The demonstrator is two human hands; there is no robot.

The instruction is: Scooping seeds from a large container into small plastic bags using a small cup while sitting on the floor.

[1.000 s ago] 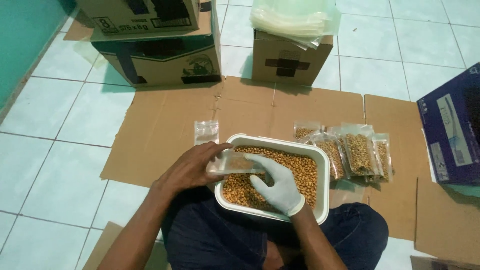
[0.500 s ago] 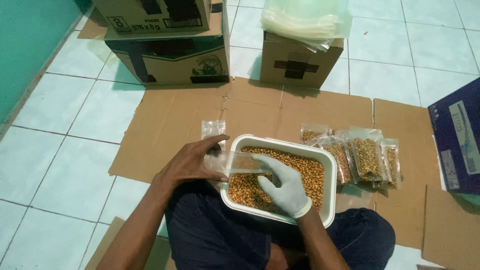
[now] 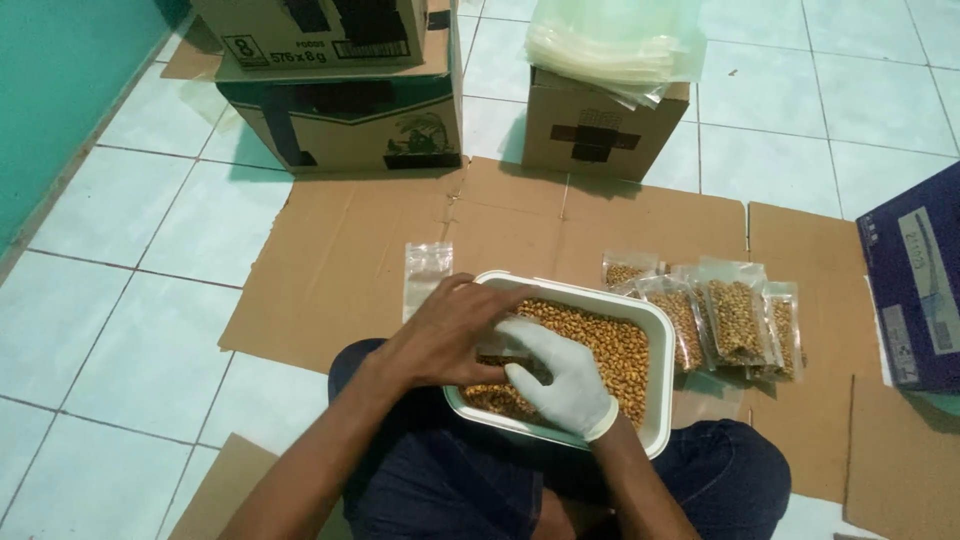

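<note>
A small clear plastic pouch (image 3: 500, 345) is mostly hidden under the bare left hand (image 3: 445, 335), whose curled fingers pinch it above the white rectangular tub of golden-brown nuts (image 3: 655, 400). The white-gloved right hand (image 3: 560, 375) digs in, fingers cupped; its contents cannot be seen.
</note>
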